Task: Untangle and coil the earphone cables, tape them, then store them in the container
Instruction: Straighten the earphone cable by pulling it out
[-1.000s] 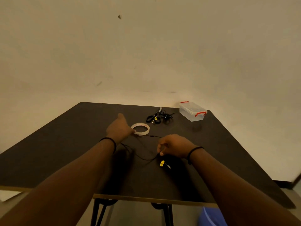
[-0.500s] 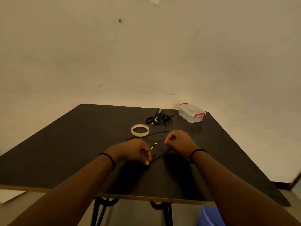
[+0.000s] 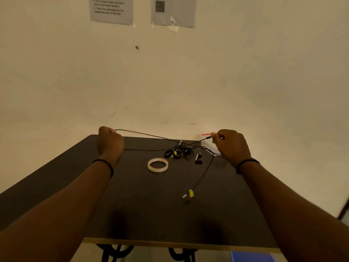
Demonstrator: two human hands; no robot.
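Nearest you, the front edge of the dark desk (image 3: pixel 132 214) runs across the lower part of the frame, with your two forearms reaching over it. Just past that, right of centre, the yellow-tagged plug (image 3: pixel 189 193) of the earphone cable (image 3: pixel 204 171) hangs low over or lies on the desk; which one is hard to tell. The cable climbs from there toward the right. At mid-frame the tape roll (image 3: pixel 157 165) lies flat on the desk. Behind it sits a tangled pile of earphones (image 3: pixel 178 151), and an earbud (image 3: pixel 198 160) dangles just to the right of the pile.

Farther back, your hands are raised and spread wide. Your left hand (image 3: pixel 109 141), at centre left, has its grip curled tight around one end of the cable. Your right hand (image 3: pixel 231 144), at centre right, pinches the cable between fingertips. The strand between them stretches across above the pile. The container (image 3: pixel 207 141) is mostly hidden behind your right hand; a red clasp and pale corner show.

On the wall, top of frame, hang two paper notices (image 3: pixel 111 9).
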